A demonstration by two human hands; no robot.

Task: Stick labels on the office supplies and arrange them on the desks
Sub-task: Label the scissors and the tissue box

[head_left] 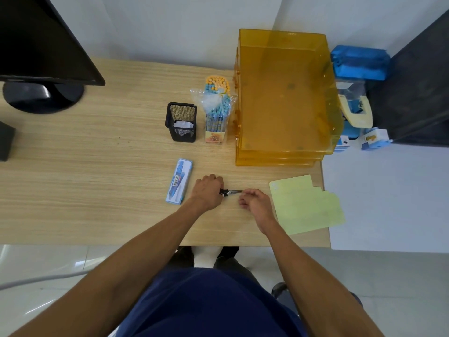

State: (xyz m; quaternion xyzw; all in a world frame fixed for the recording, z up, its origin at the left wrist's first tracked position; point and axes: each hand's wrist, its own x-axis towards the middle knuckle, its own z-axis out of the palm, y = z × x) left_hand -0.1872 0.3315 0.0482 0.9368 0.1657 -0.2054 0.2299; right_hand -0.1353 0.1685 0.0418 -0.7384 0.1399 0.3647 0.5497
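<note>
My left hand [208,192] grips the dark end of a thin pen [232,192] that lies level just above the wooden desk [97,190]. My right hand [255,203] pinches the pen's other end with curled fingers. A pale yellow-green label sheet [303,205] lies flat just right of my right hand, near the desk's right edge. A blue boxed pen set [179,181] with a barcode lies left of my left hand. Farther back stand a black mesh pen cup [181,122] and a bagged bundle of pencils [216,110].
A stack of orange see-through document trays [284,98] fills the desk's back right. Beyond it on a white surface sit a blue pouch [359,64], a tape dispenser [357,113] and small blue boxes [374,138]. A black monitor [41,45] stands at the back left.
</note>
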